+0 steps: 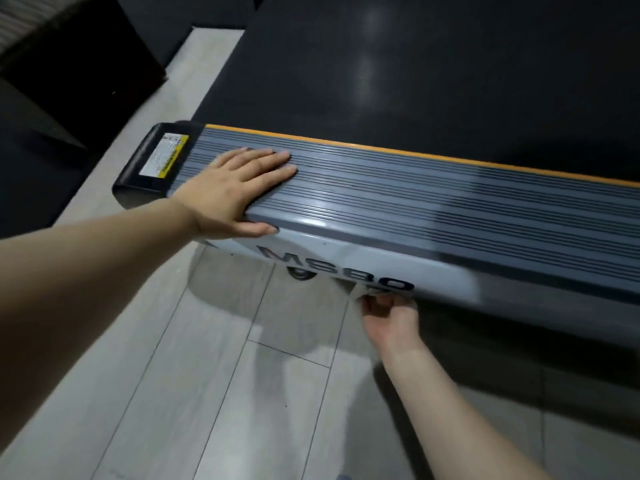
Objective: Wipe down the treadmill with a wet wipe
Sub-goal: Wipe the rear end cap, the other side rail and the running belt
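Floor [221, 393]: pale grey wood-look planks, long seams running away from the viewer, one cross seam at mid-frame; soft sheen, faint shadows.
Black mat [433, 71]: large, dark, matte, laid over the floor beyond; two dim reflections of overhead light on its surface.
Dark furniture block [79, 74]: upper left, black sides, standing on the floor.
Striped fabric [20, 26]: grey and light bands, top left corner, lying on that block; kind of item cannot be told.
Light: dim, indoor, coming from above.
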Motion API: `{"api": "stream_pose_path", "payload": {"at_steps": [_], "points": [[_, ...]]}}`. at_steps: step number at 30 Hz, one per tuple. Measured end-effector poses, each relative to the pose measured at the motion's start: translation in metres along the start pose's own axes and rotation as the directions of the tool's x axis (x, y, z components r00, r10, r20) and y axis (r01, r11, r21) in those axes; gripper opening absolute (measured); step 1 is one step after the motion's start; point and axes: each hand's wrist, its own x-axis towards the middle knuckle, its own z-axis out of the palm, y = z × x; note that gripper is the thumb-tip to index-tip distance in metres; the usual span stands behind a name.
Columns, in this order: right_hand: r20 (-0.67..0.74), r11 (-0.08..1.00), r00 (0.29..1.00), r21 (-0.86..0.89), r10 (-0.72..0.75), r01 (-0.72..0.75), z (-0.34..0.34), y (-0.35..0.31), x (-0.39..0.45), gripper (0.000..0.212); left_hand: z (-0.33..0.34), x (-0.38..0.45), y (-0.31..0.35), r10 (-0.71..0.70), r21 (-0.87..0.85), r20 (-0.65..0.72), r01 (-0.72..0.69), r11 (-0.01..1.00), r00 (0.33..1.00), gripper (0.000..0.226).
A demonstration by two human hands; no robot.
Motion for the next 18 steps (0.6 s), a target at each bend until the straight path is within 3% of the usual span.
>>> {"api": "stream_pose_path", "payload": {"at_steps": [4,18], "points": [[-0.062,0.998,0.997,-0.042,0.052,-0.055,0.025,0.052,0.002,0.025,0.005,-0.001,-0.003,0.030,0.011,-0.068,-0.029,1.000,0.997,0.091],[0.047,0.953,0.977,-0.234,0.210,-0.194,0.091,0.221,0.031,0.036,0.017,0.001,-0.009,0.063,-0.042,-0.209,-0.073,0.996,0.976,0.080]]}}
